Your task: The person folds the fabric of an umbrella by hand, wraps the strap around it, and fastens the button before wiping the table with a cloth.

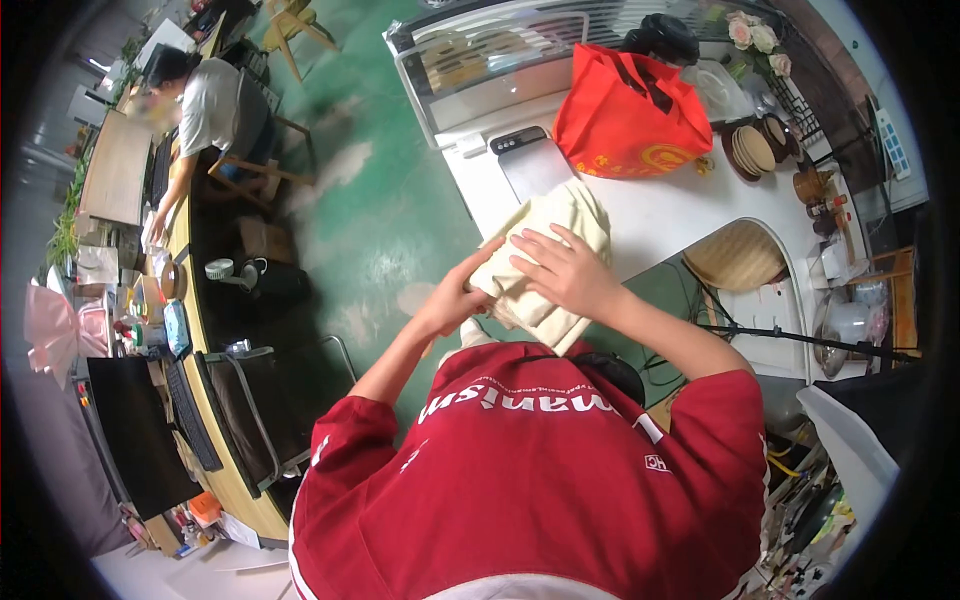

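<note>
A bundle of pale cream cloth (573, 212) lies over the near edge of the white table, its lower part hanging in front of my body. My left hand (462, 292) grips the cloth's left side, with some fingers hidden at the fold. Resting flat on top of the cloth is my right hand (568, 272), its fingers spread. Just beyond the cloth, a grey-white slab with a dark end (535, 165) lies on the table. A red bag (632, 120) with gold print stands behind the cloth to the right.
Round wooden coasters (752, 150) and pink flowers (762, 38) are at the back right. A black stand's pole (800, 338) crosses at right, above cables. A person (215, 110) sits at a long desk (182, 240) on the left, beside the green floor (385, 200).
</note>
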Demonstrator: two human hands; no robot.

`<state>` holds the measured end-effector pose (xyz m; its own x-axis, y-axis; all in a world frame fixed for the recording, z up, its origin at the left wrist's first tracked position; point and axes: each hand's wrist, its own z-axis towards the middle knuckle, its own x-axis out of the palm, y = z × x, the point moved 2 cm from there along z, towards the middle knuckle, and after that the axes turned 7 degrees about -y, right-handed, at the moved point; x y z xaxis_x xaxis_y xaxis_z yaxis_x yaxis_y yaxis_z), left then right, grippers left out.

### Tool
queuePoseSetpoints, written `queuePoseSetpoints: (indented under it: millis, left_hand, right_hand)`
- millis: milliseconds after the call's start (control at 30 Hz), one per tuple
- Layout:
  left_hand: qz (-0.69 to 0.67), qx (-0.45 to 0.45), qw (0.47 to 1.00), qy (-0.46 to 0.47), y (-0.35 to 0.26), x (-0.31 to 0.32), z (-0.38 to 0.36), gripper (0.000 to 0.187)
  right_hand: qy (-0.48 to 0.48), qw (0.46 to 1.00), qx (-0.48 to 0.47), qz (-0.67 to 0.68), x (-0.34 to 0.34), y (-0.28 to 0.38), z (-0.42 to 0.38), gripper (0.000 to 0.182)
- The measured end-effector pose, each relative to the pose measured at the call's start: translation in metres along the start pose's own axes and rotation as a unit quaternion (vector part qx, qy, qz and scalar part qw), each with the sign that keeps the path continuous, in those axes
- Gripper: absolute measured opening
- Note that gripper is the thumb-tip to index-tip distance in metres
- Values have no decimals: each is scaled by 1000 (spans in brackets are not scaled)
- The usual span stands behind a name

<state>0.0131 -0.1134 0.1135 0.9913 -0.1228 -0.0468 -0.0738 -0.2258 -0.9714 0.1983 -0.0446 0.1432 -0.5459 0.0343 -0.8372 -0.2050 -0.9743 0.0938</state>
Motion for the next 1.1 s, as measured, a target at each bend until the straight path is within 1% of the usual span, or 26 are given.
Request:
queuePoseSetpoints:
  millis: [100, 133, 233, 267, 300, 333, 367, 400, 433, 467, 500, 533, 567, 600, 667, 733, 800, 833, 867, 900, 933, 967, 1000, 1033, 1067, 1100]
  left_hand:
    - [-115, -66, 990, -57, 10, 0, 1, 67]
    - [-113, -65, 990, -54, 9, 2, 0, 67]
    - [-95, -35, 990, -97, 8, 7, 0, 69]
    - [-21, 38, 992, -121, 9, 7, 2, 68]
    - [54, 111, 982, -144, 9, 8, 4, 67]
    - [56, 112, 982, -143, 11, 9, 6, 67]
    - [182, 160, 953, -180, 10, 9, 9, 66]
    - [304, 204, 906, -213, 9, 13, 11, 65]
    - [354, 195, 878, -257, -4, 21, 9, 62]
    - [354, 195, 878, -257, -5, 22, 9, 62]
    - [427, 173, 858, -229, -5, 23, 9, 62]
    - [496, 150, 832, -199, -4, 23, 9, 61]
    - [513, 206, 810, -194, -5, 24, 9, 58]
    - [513, 208, 810, -194, -4, 22, 8, 58]
    - [521, 283, 788, -167, -3, 20, 4, 51]
    - [537, 281, 779, -160, 1, 16, 1, 45]
    - [544, 309, 775, -89, 2, 14, -1, 40]
    - [519, 294, 799, -80, 2, 16, -3, 33]
    - [519, 292, 799, -82, 1, 18, -7, 33]
    - [545, 308, 774, -100, -6, 22, -11, 29]
    - [569, 324, 746, -118, -13, 27, -13, 26]
    - [577, 320, 735, -155, -17, 32, -16, 18]
    - [576, 321, 736, -156, -24, 36, -18, 18]
    - [564, 308, 747, -169, -32, 39, -20, 21]
    - [551, 294, 759, -183, -36, 41, -21, 24]
    - [542, 308, 753, -212, -37, 42, -19, 32]
  right_hand:
    - [55, 991, 125, -3, 11, 15, -10, 60]
    - [54, 990, 128, -5, 16, 19, -11, 60]
    - [-27, 968, 250, 4, 28, 26, -2, 63]
    - [-29, 968, 250, 4, 31, 31, 4, 63]
    - [-96, 947, 300, 69, 32, 34, 10, 65]
    - [-162, 914, 347, 132, 32, 38, 15, 68]
    - [-149, 893, 403, 132, 30, 43, 21, 71]
    - [-151, 893, 403, 131, 41, 42, 22, 71]
    - [-218, 828, 463, 227, 57, 34, 21, 74]
    - [-282, 745, 513, 320, 69, 26, 18, 76]
    - [-243, 682, 601, 337, 61, 18, 20, 74]
    - [-256, 620, 583, 459, 67, -3, 17, 65]
    - [-257, 528, 601, 542, 70, -15, 9, 60]
    - [-253, 429, 609, 618, 67, -20, 7, 54]
    - [-309, 357, 604, 642, 70, -23, 3, 54]
    - [-358, 284, 611, 646, 94, -24, -12, 54]
    - [-386, 202, 532, 726, 103, -29, -17, 48]
    - [-380, 234, 507, 738, 101, -31, -16, 47]
    - [-373, 266, 479, 748, 99, -31, -16, 46]
    - [-393, 324, 445, 736, 91, -30, -11, 45]
    - [-405, 272, 396, 778, 88, -29, -9, 47]
    - [-356, 593, 441, 572, 96, -36, -15, 48]
    - [-253, 825, 420, 281, 91, -35, -8, 49]
    - [-252, 825, 420, 281, 88, -32, -8, 49]
    - [-358, 612, 429, 559, 86, -29, -12, 50]
    - [-416, 316, 383, 762, 82, -24, -9, 51]
